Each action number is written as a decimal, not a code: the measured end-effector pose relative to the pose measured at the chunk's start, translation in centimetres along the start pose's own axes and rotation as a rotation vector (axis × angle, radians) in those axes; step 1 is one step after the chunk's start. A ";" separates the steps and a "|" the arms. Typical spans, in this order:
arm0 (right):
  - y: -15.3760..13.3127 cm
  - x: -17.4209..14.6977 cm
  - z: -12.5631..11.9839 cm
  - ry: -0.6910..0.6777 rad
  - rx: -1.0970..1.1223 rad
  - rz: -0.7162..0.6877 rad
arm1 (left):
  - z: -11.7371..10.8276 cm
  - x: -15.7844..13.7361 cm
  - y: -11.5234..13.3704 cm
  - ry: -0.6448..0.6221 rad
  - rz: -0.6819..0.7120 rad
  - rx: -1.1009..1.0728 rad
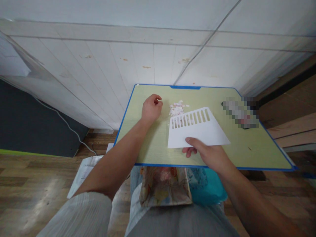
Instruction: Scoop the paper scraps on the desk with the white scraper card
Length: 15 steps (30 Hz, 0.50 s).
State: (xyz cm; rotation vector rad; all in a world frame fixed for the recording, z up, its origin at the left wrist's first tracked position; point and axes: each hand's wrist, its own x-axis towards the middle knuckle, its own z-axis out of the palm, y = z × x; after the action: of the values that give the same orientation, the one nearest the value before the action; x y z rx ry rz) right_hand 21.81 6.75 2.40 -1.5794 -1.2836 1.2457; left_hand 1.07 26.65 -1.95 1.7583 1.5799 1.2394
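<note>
My right hand (204, 149) grips the near edge of a white sheet of paper (195, 133), thumb on top and fingers underneath. A row of narrow rounded slots is cut along the far side of the sheet, which is tilted over the table. My left hand (152, 108) is left of the sheet, its fingers loosely curled, and nothing shows in them. Between this hand and the sheet's far edge lies a small heap of white and pinkish paper scraps (177, 108) on the yellow-green folding table (148, 148). The sheet partly covers the heap.
At the table's right lies a pixelated object (240, 113). Below the near edge, an open patterned bag (168, 194) rests by my lap, beside a turquoise thing (209, 189). A white panelled wall (118, 65) with a hanging cable (207, 41) stands behind the table.
</note>
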 end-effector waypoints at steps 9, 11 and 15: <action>1.4 -3.4 0.2 -0.127 0.012 0.184 | 0.1 0.0 -0.2 0.005 -0.007 0.000; 1.3 -4.3 -1.1 -0.106 -0.041 0.203 | 0.1 0.0 -0.1 0.004 -0.021 0.000; 1.3 -5.4 -3.6 -0.053 -0.087 0.221 | 0.0 0.0 -0.1 -0.002 -0.033 0.002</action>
State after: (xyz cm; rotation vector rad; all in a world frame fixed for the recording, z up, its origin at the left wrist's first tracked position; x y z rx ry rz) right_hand 25.43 1.27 3.33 -1.8003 -1.2356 1.3916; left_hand 1.05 26.68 -2.03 1.7273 1.6033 1.2211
